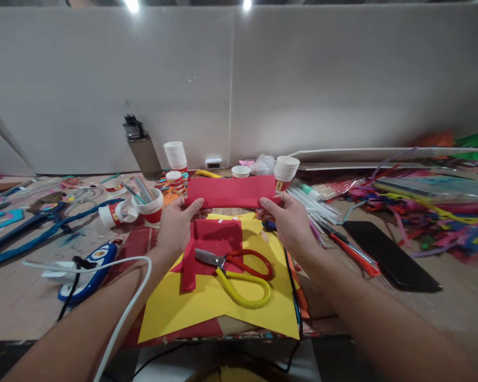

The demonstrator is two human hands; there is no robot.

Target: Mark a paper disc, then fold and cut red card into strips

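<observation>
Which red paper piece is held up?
The wide red paper sheet, between the left hand and right hand; the narrow red paper strip and broad red paper piece lie over yellow paper.

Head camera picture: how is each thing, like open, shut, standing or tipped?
Red paper: lower edge folded, held by left hand and right hand.
Scissors: lying down, blades look shut.
Yellow paper: lying flat.
Bottle: standing, cap on.
White-and-red cup: tipped over.
Black phone: flat, dark.

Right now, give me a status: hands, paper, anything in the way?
Left hand, right hand pinch red paper at ends. Held up, fold along lower edge. Scissors below, partly on yellow sheet; possibly obstructing.
</observation>
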